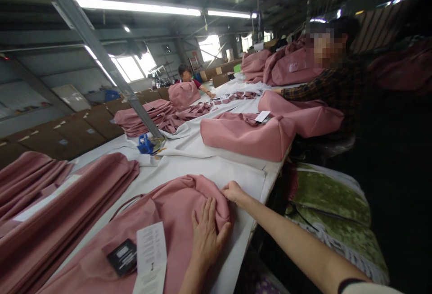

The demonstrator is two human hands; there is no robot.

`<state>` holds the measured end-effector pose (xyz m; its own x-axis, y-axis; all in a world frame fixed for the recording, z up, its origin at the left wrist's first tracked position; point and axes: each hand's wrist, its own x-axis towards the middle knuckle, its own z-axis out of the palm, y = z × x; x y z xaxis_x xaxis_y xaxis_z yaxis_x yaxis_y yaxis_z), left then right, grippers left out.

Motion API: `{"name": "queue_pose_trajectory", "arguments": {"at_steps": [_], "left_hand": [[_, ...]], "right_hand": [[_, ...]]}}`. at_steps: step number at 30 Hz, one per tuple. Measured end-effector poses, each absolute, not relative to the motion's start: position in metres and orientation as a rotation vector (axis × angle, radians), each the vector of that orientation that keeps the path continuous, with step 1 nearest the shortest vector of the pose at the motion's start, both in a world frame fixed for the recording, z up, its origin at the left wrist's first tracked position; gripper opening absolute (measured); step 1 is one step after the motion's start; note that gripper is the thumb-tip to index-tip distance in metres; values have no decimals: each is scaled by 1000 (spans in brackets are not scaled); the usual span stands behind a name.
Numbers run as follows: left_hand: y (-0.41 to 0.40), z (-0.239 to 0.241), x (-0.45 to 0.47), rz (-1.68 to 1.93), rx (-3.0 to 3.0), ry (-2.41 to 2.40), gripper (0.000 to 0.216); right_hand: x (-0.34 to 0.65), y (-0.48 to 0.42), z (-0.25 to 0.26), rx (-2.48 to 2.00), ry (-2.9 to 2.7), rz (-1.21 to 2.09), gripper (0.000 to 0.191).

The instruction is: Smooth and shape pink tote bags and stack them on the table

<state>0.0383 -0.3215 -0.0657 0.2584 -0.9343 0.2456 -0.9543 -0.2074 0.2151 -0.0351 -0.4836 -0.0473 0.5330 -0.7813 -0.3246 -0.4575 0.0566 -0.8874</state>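
Note:
A soft pink leather-like bag (168, 204) lies on the white-covered table in front of me, with a thin strap along its far side. My left hand (206, 233) rests flat on its rounded end, fingers stretched out and thumb spread. At that end's far edge, the curled fingers of my right hand (233, 192) grip the bag's material; the fingertips are partly hidden. A black tag (122, 257) and a printed white paper label (151, 249) lie on the bag to the left of my left hand.
Folded pink pieces (97, 195) lie at left. Beyond are a blue tape dispenser (145, 144), a slanted metal post (101, 55) and another pink bag (243, 134). A co-worker (332, 78) stands at right; another person (189, 75) is farther back. A green cushioned seat (332, 195) stands beside the table.

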Motion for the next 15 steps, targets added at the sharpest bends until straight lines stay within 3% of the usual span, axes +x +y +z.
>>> {"name": "queue_pose_trajectory", "arguments": {"at_steps": [9,15], "left_hand": [[-338,-24,40,76,2136,-1973,67],[-339,-41,29,-30,2161,-1942,64]], "right_hand": [[-35,-471,-69,-1536,1224,-665,20],[-38,-468,-74,-1586,1243,-783,17]]}}
